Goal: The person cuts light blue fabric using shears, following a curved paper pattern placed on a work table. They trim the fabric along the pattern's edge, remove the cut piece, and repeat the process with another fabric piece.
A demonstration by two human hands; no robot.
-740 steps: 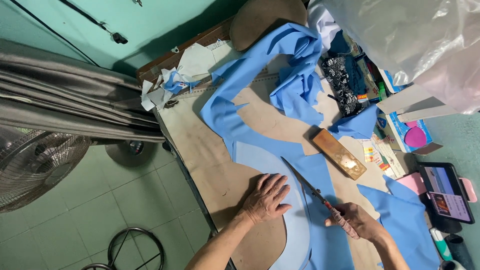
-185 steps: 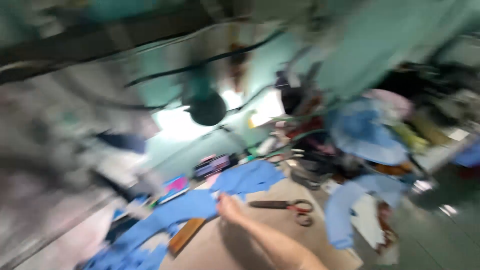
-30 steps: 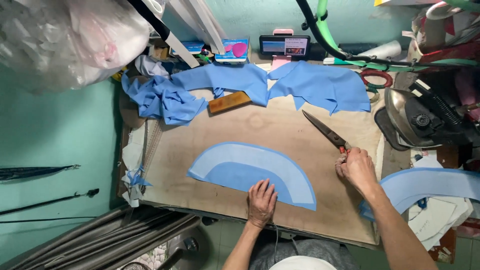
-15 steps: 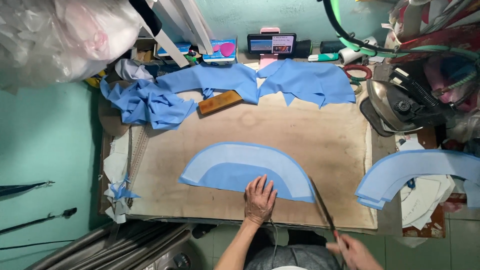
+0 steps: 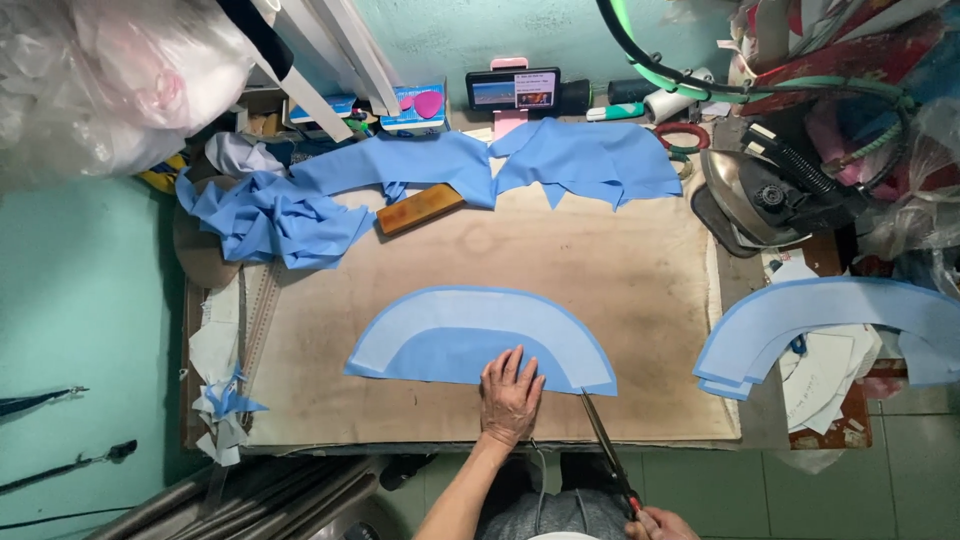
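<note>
My left hand (image 5: 510,392) lies flat, fingers spread, on the near edge of a blue arch-shaped fabric piece (image 5: 470,325) laid on the wooden board (image 5: 560,260). My right hand (image 5: 662,523) sits at the bottom edge of view, gripping the handles of long scissors (image 5: 606,450). The blade tips point up toward the arch's right end, close to it. A stack of similar blue arch pieces (image 5: 810,320) rests to the right, off the board's edge.
Loose blue cloth (image 5: 280,215) and blue scraps (image 5: 590,160) lie along the far side, with a wooden block (image 5: 420,208) between. A clothes iron (image 5: 760,190) stands at right. A phone on a stand (image 5: 512,90) faces me at the back wall.
My right hand has drawn the scissors from the board's right side down to the near edge. The left hand has stayed on the arch piece. The view has shifted slightly.
</note>
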